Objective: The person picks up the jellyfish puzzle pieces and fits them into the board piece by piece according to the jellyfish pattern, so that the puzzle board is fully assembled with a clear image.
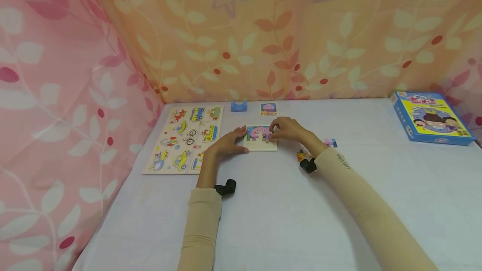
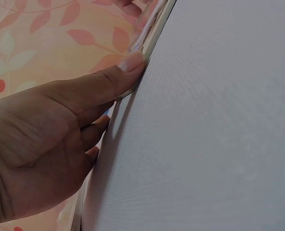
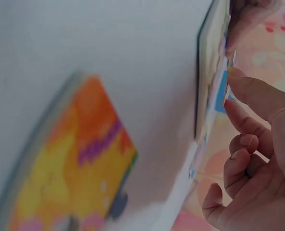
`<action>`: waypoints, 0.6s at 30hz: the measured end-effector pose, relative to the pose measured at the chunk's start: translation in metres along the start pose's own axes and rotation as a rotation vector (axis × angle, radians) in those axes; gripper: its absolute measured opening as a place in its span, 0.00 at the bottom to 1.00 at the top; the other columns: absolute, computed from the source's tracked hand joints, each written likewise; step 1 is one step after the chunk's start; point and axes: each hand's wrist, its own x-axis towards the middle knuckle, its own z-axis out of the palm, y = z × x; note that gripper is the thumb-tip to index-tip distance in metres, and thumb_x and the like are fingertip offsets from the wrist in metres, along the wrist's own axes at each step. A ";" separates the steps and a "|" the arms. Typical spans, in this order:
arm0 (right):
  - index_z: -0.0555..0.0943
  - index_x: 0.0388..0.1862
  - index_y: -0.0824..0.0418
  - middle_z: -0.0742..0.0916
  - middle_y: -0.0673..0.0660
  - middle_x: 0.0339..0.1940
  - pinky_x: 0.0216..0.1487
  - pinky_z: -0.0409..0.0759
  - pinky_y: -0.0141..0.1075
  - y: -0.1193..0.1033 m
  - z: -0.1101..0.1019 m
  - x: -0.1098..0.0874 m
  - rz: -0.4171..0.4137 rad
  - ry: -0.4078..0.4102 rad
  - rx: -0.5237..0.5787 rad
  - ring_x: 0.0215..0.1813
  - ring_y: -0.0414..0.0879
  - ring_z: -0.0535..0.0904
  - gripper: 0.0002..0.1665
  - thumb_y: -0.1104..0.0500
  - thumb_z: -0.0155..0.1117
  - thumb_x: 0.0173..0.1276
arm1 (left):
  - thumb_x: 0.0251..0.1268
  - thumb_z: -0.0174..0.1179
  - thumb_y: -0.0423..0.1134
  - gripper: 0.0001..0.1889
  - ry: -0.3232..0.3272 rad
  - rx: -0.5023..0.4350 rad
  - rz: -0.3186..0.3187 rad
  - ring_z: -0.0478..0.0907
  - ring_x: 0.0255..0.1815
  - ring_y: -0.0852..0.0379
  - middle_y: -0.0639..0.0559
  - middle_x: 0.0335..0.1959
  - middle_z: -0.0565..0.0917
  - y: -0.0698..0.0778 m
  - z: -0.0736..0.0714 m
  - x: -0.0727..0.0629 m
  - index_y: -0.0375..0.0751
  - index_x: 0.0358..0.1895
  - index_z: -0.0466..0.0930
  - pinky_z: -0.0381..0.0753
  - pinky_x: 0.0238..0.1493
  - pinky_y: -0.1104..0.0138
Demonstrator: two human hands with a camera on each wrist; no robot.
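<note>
A small jigsaw tray (image 1: 262, 146) lies mid-table, its far part filled with pink-and-blue picture pieces and its near part bare and pale. My left hand (image 1: 225, 142) holds the tray's left side, thumb at the near corner and forefinger toward the far corner. Over the right side is my right hand (image 1: 290, 129), pinching a thin puzzle piece (image 3: 232, 60) between thumb and forefinger; its picture side is hardly visible. Loose pieces lie right of the tray: an orange-yellow one (image 3: 84, 156) and a pink-blue one (image 1: 331, 142), partly behind the right forearm.
On the left lies a board with vehicle pictures (image 1: 177, 141), partly under the left wrist. Behind the tray are a blue block with a curved notch (image 1: 239, 106) and a small picture card (image 1: 268, 108). A blue-yellow box (image 1: 433, 118) lies far right. Patterned cloth (image 1: 241, 53) hangs behind.
</note>
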 end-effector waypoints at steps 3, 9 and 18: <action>0.83 0.39 0.60 0.74 0.52 0.25 0.31 0.60 0.34 -0.002 0.007 0.007 0.003 -0.005 0.010 0.31 0.46 0.67 0.16 0.53 0.70 0.53 | 0.52 0.66 0.47 0.42 -0.002 -0.006 -0.015 0.39 0.76 0.55 0.58 0.75 0.48 0.000 0.000 0.001 0.47 0.71 0.55 0.41 0.75 0.59; 0.82 0.39 0.60 0.79 0.54 0.30 0.35 0.65 0.36 -0.008 0.015 0.014 -0.021 -0.002 -0.004 0.36 0.48 0.71 0.15 0.54 0.69 0.54 | 0.52 0.66 0.49 0.42 0.002 -0.006 -0.020 0.39 0.76 0.56 0.60 0.74 0.48 -0.002 0.000 0.002 0.48 0.70 0.56 0.41 0.75 0.60; 0.83 0.48 0.60 0.72 0.56 0.28 0.33 0.58 0.34 -0.011 0.019 0.013 -0.017 -0.004 0.057 0.34 0.47 0.64 0.23 0.53 0.71 0.53 | 0.52 0.66 0.50 0.42 -0.002 0.014 -0.029 0.40 0.76 0.56 0.60 0.75 0.47 0.001 -0.001 0.000 0.49 0.71 0.55 0.42 0.75 0.59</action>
